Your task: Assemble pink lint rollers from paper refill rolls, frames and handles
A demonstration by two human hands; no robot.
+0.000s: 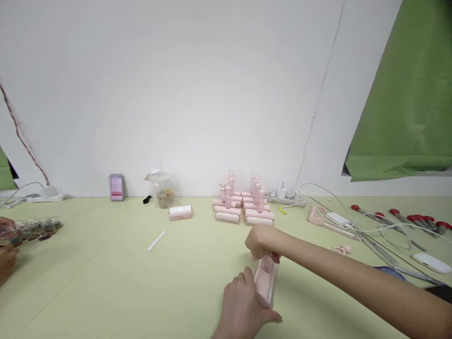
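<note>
A pink lint roller (264,281) with a clear, glossy part lies lengthwise on the table in front of me. My left hand (242,301) is closed around its near end, with the thumb over the edge closest to me. Over the far end bends my right hand (263,242), its fingers curled down around the roller's pink translucent handle; the fingertips are mostly hidden. Behind my hands, several similar pink lint rollers (259,220) with upright handles stand in two rows.
A single roller (181,213) and a white strip (156,240) lie left of centre. A phone (117,187) and a plastic bag (163,190) stand by the wall. Cables, red-handled tools (400,216) and a power bank (431,262) lie right. Another person's hands (7,249) show far left.
</note>
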